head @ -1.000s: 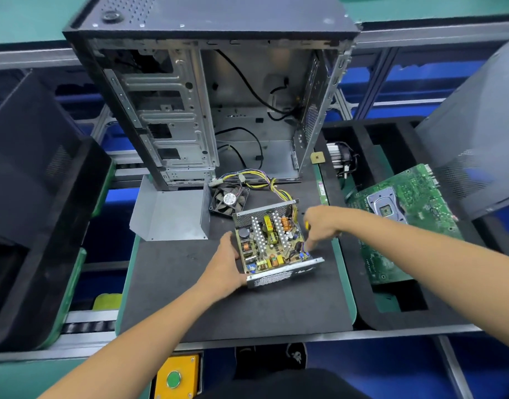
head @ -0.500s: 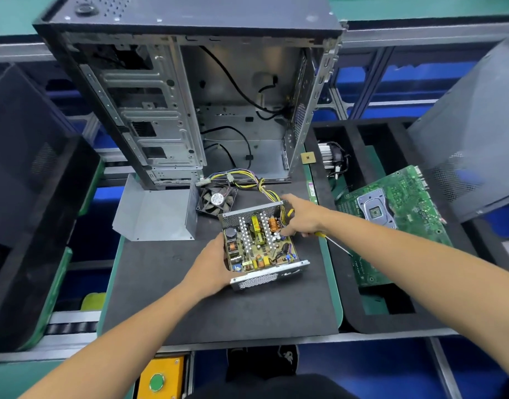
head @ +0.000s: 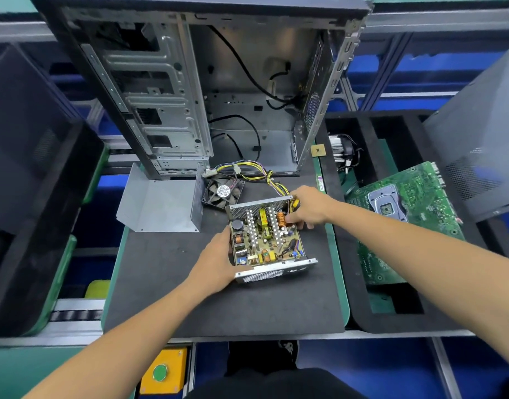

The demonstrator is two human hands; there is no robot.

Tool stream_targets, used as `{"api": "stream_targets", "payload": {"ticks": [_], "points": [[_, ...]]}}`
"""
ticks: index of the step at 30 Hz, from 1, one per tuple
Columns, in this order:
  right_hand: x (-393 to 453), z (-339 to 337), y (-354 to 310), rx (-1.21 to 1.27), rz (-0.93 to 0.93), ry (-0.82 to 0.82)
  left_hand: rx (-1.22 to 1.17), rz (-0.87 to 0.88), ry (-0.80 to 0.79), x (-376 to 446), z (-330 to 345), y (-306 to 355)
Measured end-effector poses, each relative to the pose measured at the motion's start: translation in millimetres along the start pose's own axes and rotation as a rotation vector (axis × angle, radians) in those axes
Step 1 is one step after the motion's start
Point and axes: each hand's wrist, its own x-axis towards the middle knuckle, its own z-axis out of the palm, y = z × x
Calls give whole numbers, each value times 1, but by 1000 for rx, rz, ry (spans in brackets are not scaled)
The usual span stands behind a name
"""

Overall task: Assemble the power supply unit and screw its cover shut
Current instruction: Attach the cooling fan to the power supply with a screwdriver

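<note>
The open power supply unit (head: 266, 240) lies on the black mat (head: 218, 298), its circuit board and heatsinks exposed. My left hand (head: 216, 263) grips its near left side, with the thumb over the edge. My right hand (head: 308, 208) is at the far right corner by the orange coil, fingers curled round a yellow-handled screwdriver (head: 296, 202) that is mostly hidden. The grey metal cover (head: 158, 205) sits apart at the left. A black fan (head: 223, 191) and the yellow and black cable bundle (head: 247, 168) lie just behind the unit.
An open PC case (head: 190, 96) stands behind the mat. To the right, a foam tray (head: 351, 283) holds a green motherboard (head: 406, 211) and a CPU cooler (head: 341, 151). A small chip (head: 318, 151) sits near the case. A yellow button box (head: 161, 372) hangs below the bench.
My right hand has moved from the unit's near right corner to its far right corner, still holding the screwdriver. My left hand has kept its hold on the unit.
</note>
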Motion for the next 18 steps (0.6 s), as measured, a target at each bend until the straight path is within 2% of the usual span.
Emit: {"api": "stream_targets", "payload": {"ticks": [3,6,8,11,13,15,18], "points": [[-1,-1,1,10,-13,4,6,-11,-20,0,-1,-3],[-8,-7,-4,-24,-31,-73,-7,5,-24,1,-2,-5],[-14,-15,-6,-80,27,-97,-42,23,-18,2,-3,-4],[-30,-35,-16,-266,99,105,-126,47,-47,1,-6,-7],[-45,-52,-30,-286,60,252,-206,-3,-106,1,-10,-14],[-61,-68,-54,-194,-39,344,-291,-69,-168,1,-15,-21],[-84,-79,-99,-8,-242,485,-308,-75,-188,0,-18,-26]]}}
